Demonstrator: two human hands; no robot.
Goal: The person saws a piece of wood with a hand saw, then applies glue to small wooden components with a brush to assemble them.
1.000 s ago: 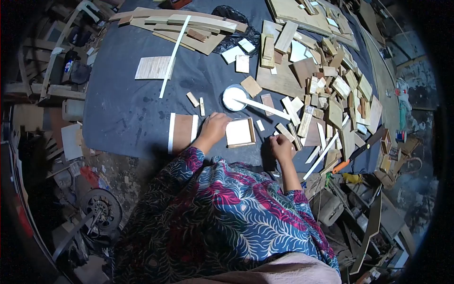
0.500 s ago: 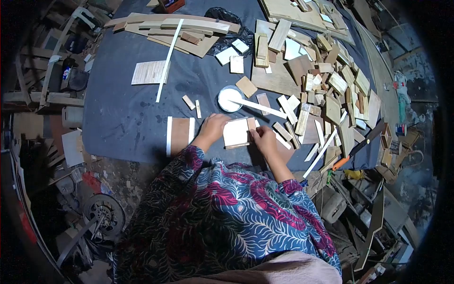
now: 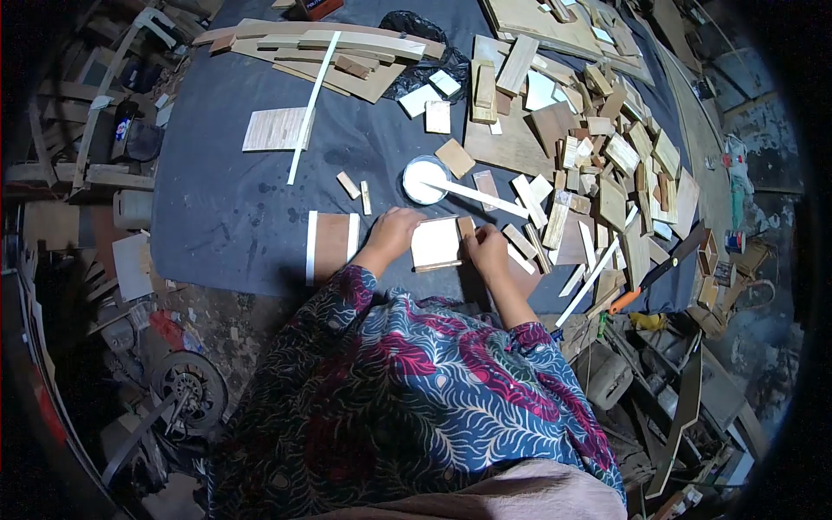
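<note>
A small panel with a white face [image 3: 436,243] lies in front of me, with thin wooden strips along its top and bottom edges. My left hand [image 3: 393,233] rests at its left side, fingers curled over the upper left corner. At the right side my right hand [image 3: 488,251] pinches a small wooden piece [image 3: 466,229] against the panel's edge; the hand covers part of that piece. Just above stands a tub of white paste [image 3: 419,191] with a flat white stick [image 3: 481,198] leaning in it. Left of my hands lies a brown board [image 3: 333,250] with two white side strips.
A heap of wood offcuts [image 3: 611,156] spreads over the right of the dark cloth [image 3: 217,208]. An orange-handled saw [image 3: 626,300] lies at the right front edge. Long wooden strips [image 3: 347,43] and a black plastic bag [image 3: 425,78] are at the back.
My right hand and the small wooden piece have shifted slightly at the panel's right edge. My left hand stays on the panel. The whole view has moved a little.
</note>
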